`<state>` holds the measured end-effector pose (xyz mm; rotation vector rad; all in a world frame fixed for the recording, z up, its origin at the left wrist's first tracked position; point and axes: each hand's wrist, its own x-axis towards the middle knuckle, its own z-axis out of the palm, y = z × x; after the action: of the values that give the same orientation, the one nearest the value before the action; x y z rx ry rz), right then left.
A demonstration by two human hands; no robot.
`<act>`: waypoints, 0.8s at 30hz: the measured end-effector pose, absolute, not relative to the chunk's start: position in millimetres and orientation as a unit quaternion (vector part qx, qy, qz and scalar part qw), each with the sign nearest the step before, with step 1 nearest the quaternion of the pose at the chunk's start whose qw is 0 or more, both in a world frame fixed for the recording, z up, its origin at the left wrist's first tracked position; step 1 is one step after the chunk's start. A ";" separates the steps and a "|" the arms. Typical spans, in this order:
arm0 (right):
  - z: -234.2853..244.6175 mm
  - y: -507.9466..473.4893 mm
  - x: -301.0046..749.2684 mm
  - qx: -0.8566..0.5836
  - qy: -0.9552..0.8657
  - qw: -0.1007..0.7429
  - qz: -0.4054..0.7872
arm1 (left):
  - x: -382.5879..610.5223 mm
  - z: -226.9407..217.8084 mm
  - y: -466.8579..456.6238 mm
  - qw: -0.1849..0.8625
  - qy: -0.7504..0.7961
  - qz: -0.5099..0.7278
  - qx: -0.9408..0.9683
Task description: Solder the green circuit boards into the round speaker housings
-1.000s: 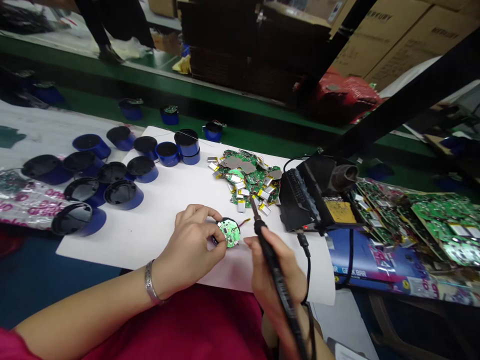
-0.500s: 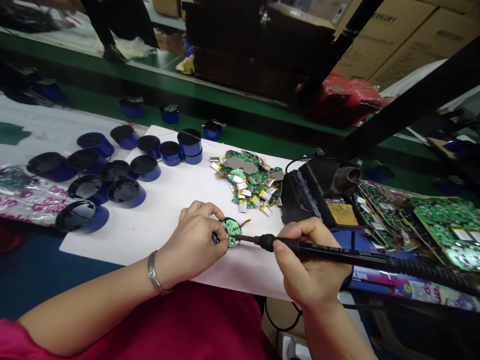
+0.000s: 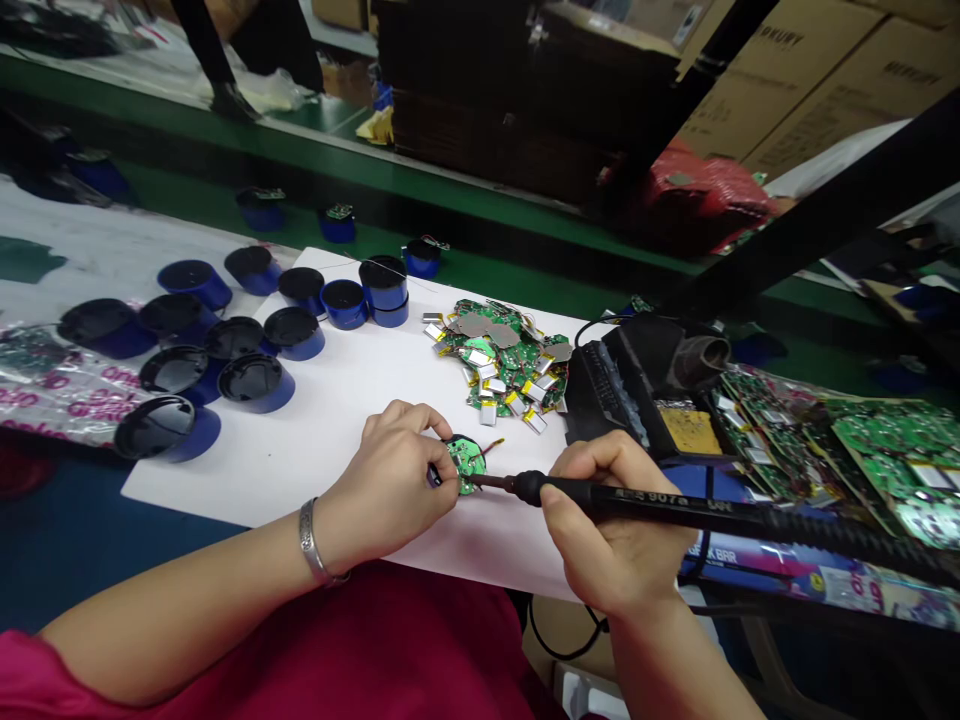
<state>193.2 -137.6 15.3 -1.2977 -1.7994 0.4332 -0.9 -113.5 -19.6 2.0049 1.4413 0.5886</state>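
The left hand (image 3: 401, 480) pinches the round circuit board (image 3: 469, 458), probably light and fragile, best held by its rim; the right hand (image 3: 626, 540) grips the soldering iron (image 3: 709, 512).

Can't see left rim of round green circuit board (image 3: 469, 458), covered by left grip (image 3: 409, 470). Can't tell touching from hovering at tip of soldering iron (image 3: 667, 505): too small. Can't see whole handle either: partly wrapped by right grip (image 3: 622, 535), rear cut off at right edge. Can't count boards in circuit board heap (image 3: 510, 345), overlapping and half buried under pouch battery cells (image 3: 489, 412). Can't make out far-left blue cup (image 3: 101, 175): dark, blurred. Can't read small print on cardboard boxes (image 3: 810, 70), cropped top right.
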 end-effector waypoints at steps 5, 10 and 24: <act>13.7 -135.4 192.7 -0.516 -0.707 0.438 0.206 | -1.8 -19.4 -114.1 0.300 0.543 0.222 0.752; 8.6 -132.3 200.5 -0.490 -0.708 0.449 0.240 | -1.2 -18.6 -112.6 0.311 0.543 0.212 0.751; 9.6 -141.7 204.0 -0.479 -0.764 0.405 0.151 | -2.3 -18.6 -111.3 0.304 0.538 0.212 0.757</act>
<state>204.0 -141.7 9.6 -1.2077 -1.9278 0.3810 -2.3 -111.3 -18.6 2.0042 1.4260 0.5616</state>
